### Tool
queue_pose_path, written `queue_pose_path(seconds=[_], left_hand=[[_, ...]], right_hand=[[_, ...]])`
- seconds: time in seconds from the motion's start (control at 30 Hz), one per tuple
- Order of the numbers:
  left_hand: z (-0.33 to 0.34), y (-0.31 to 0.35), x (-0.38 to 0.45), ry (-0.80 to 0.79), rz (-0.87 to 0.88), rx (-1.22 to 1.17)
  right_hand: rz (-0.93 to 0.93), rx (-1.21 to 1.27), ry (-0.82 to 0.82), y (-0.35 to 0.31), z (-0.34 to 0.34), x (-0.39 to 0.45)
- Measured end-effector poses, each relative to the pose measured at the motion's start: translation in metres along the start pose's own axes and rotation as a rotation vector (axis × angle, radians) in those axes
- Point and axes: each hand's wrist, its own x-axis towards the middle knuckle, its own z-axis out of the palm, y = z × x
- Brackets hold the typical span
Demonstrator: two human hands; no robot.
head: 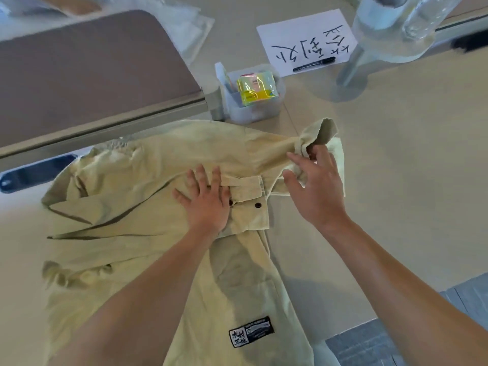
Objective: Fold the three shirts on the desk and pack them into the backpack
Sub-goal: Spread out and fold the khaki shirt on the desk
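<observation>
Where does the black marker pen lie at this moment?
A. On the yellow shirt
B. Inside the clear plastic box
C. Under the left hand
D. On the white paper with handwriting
D: the black marker pen lies on the lower edge of the white paper, beyond the clear plastic box and away from the yellow shirt.

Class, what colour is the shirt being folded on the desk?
Pale yellow-green, with dark buttons; the shirt shows in the head view.
</observation>
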Motion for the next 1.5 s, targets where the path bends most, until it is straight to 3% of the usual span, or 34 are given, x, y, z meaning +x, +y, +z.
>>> queue_pose_path(seconds=[0.2,0.43,0.67,0.77,0.9,1.07,1.2,1.33,1.4,1.5], left_hand=[[-0.019,-0.034,-0.017,0.001,0.099,-0.063],[-0.06,-0.167,-0.078,0.08,-0.029,-0.16],[-0.076,-0.309,-0.128,0.298,0.009,-0.335],[-0.08,-0.351,-0.143,0.365,-0.059,-0.389],[-0.079,-0.378,-0.149,0.402,-0.177,-0.434],[-0.094,-0.334,-0.138,0.471,-0.159,-0.533],[-0.098,-0.26,-0.127,0.548,0.051,-0.377],[-0.071,-0.199,-0.103,0.385,0.226,-0.077],[-0.051,-0.191,-0.085,0.312,0.211,0.083],[-0.029,-0.212,-0.061,0.259,0.077,0.046]], right_hand=[[-0.102,0.0,-0.034,-0.075,0.034,-0.012],[-0.277,0.028,-0.114,-0.208,0.075,-0.029],[-0.448,0.028,-0.323,-0.34,0.156,-0.074],[-0.477,0.005,-0.477,-0.368,0.197,-0.097],[-0.455,0.015,-0.708,-0.356,0.228,-0.124],[-0.301,-0.03,-0.52,-0.283,0.206,-0.117],[-0.187,-0.115,-0.345,-0.209,0.174,-0.098],[-0.186,-0.334,-0.254,-0.155,0.161,-0.074],[-0.206,-0.416,-0.243,-0.137,0.167,-0.062],[-0.174,-0.49,-0.257,-0.113,0.178,-0.055]])
